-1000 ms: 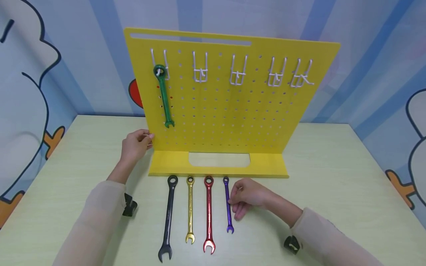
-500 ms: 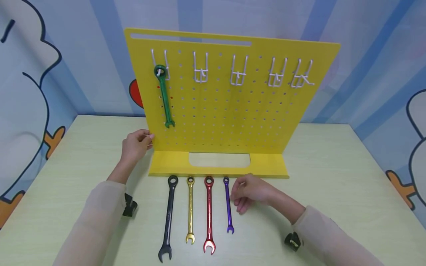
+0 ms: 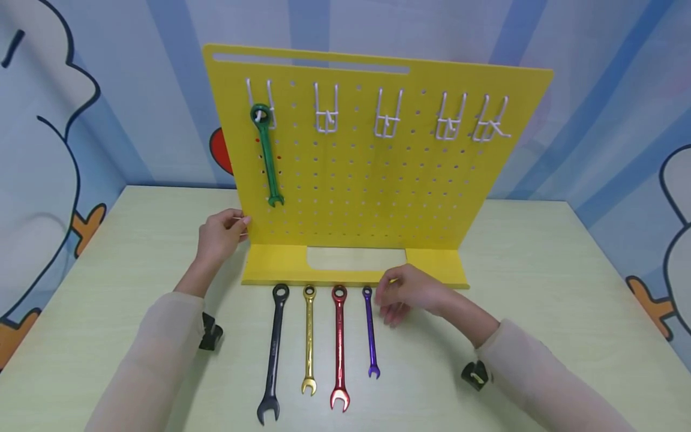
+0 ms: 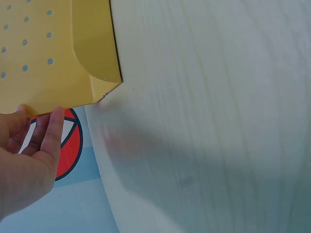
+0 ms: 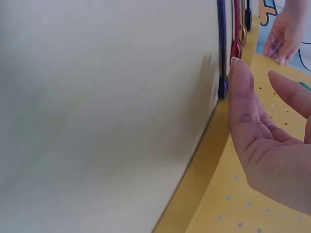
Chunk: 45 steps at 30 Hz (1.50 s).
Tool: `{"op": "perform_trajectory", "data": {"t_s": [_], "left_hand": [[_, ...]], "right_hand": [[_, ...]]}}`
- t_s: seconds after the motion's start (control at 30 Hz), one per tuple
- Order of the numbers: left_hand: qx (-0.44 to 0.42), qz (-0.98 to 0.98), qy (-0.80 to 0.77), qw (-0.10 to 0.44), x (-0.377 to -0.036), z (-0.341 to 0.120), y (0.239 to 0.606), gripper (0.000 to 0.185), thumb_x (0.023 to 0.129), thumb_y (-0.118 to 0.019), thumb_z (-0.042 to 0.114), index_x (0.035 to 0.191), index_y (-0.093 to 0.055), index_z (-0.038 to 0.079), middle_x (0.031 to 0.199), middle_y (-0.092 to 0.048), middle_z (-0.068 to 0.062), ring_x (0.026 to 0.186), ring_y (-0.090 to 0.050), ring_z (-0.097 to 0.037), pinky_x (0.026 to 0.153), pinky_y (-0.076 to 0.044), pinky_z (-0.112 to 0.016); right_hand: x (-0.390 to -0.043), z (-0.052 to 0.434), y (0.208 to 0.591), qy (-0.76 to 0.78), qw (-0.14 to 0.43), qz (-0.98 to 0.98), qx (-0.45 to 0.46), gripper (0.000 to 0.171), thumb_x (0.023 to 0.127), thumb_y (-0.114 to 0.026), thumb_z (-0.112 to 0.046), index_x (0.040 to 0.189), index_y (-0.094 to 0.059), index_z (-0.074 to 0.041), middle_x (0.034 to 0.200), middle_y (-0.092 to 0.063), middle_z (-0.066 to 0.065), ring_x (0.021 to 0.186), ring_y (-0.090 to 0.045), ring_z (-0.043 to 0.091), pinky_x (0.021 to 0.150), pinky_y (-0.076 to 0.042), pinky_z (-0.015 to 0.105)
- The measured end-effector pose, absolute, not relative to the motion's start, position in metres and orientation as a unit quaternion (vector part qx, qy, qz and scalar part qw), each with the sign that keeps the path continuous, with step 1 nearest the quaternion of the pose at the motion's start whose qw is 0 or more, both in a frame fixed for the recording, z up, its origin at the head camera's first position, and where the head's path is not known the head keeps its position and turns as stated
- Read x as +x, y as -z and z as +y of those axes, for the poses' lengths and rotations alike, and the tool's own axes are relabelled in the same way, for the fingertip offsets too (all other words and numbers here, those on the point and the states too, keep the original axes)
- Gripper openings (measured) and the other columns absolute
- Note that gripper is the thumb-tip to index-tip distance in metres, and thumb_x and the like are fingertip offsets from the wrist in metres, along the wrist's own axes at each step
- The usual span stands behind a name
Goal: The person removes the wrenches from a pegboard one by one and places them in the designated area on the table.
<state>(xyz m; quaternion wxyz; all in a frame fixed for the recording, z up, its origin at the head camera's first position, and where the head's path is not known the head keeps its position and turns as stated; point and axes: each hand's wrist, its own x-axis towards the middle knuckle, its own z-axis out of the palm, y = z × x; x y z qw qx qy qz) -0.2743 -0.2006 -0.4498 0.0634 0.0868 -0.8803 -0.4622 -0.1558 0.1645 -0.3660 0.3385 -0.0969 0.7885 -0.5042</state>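
My left hand (image 3: 220, 237) pinches the left side edge of a yellow pegboard (image 3: 372, 198), low down near its base; the left wrist view shows the fingertips at that edge. A green combination wrench (image 3: 267, 156) hangs by its ring end from the leftmost hook. In front of the base lie a black wrench (image 3: 275, 354), a gold wrench (image 3: 309, 342), a red wrench (image 3: 339, 348) and a small purple wrench (image 3: 370, 336), ring ends toward the board. Just right of the purple wrench's ring end hovers my right hand (image 3: 412, 291), thumb and fingers apart, nothing between them.
White wire hooks (image 3: 326, 117) line the upper part of the board. Its yellow foot (image 3: 437, 270) projects toward me along the pale table (image 3: 540, 312). A blue striped backdrop with cartoon figures stands behind and at both sides.
My right hand has shifted away from me, from beside the purple wrench's shaft up to its ring end by the board's foot. The left hand stays at the board's edge.
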Motion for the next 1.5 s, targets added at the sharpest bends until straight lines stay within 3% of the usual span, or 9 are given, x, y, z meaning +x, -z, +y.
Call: {"op": "perform_trajectory", "data": {"t_s": [0.37,0.77,1.5], "left_hand": [[0.080,-0.881,0.462,0.064,-0.275,-0.201,0.449,0.032,0.090,-0.053,0.033,0.111,-0.059,0.010,0.100,-0.061,-0.008,0.084,-0.062,-0.020,0.070,-0.055,-0.029],[0.079,-0.881,0.461,0.065,-0.275,-0.201,0.449,0.032,0.091,-0.053,0.034,0.111,-0.060,0.010,0.100,-0.061,-0.008,0.084,-0.062,-0.020,0.069,-0.055,-0.029],[0.084,-0.881,0.461,0.059,-0.273,-0.199,0.448,0.030,0.091,-0.053,0.033,0.110,-0.060,0.011,0.100,-0.061,-0.008,0.083,-0.062,-0.019,0.070,-0.055,-0.028]], "right_hand": [[-0.168,0.161,0.352,0.492,0.330,0.798,-0.109,0.021,0.086,-0.059,-0.001,0.105,-0.055,0.009,0.087,-0.064,0.020,0.071,-0.063,0.027,0.066,-0.055,0.040],[-0.176,0.156,0.345,0.502,0.318,0.797,-0.109,0.030,0.087,-0.059,-0.002,0.115,-0.051,0.006,0.096,-0.062,0.021,0.084,-0.061,0.034,0.076,-0.053,0.041],[-0.188,0.144,0.339,0.514,0.293,0.795,-0.135,0.034,0.089,-0.057,-0.005,0.120,-0.049,0.007,0.106,-0.059,0.023,0.092,-0.059,0.033,0.080,-0.052,0.042]]}}
